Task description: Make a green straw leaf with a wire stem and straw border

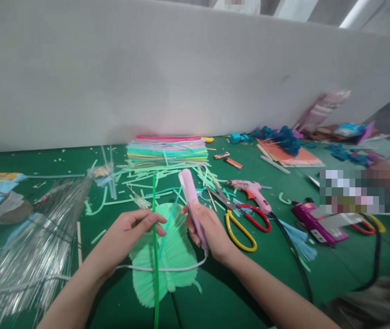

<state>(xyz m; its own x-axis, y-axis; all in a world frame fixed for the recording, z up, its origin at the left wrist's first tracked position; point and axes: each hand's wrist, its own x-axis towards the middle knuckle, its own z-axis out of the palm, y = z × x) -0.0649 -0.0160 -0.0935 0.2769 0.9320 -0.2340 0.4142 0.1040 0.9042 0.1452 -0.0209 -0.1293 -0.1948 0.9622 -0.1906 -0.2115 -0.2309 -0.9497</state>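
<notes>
Upright before me, a long dark green pipe cleaner [156, 278] is pinched between thumb and fingers of my left hand [135, 230]. My right hand [210, 226] is wrapped round a pink mini hair straightener [189, 187], whose tip points up and away. Its plates look closed, and no strip shows between them. Under both hands lies a light green, leaf-shaped piece [181, 249] with a feathery, ridged surface. A thin teal stem [171, 214] slants over its upper part. The straightener's white cord [184, 267] crosses the leaf and passes behind the green pipe cleaner.
Bundled pipe cleaners [167, 153] lie by the white partition [181, 68], with loose cut strips nearby. Scissors [241, 224], a pink glue gun [251, 189] and a magenta device [318, 224] are right. Clear-wrapped thin stems [54, 228] spread left. Another person's hand [383, 176] is far right.
</notes>
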